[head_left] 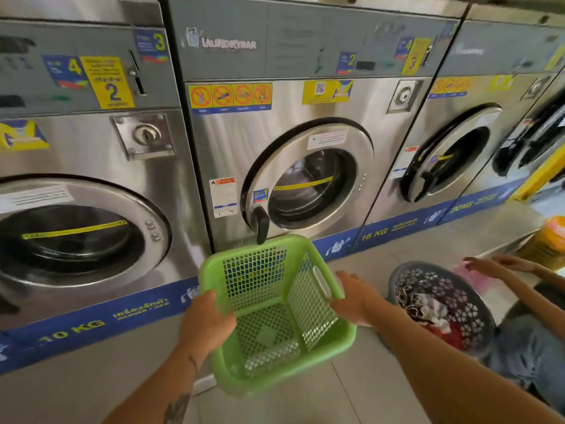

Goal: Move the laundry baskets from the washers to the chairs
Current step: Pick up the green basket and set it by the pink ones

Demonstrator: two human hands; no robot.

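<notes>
Empty green laundry basket [276, 316] held tilted above tiled floor [360, 390], in front of middle washer [293, 166], door closed. Left hand [205, 324] clenched over basket's left rim, thumb inside. Right hand [356, 296] flat against right wall beside handle slot; grip there unclear. Right of right hand, grey round basket [440, 304] with mixed clothes stands on floor. Beyond it, second person's hands [501, 266] reach over, orange basket [550, 240] near far edge.
</notes>
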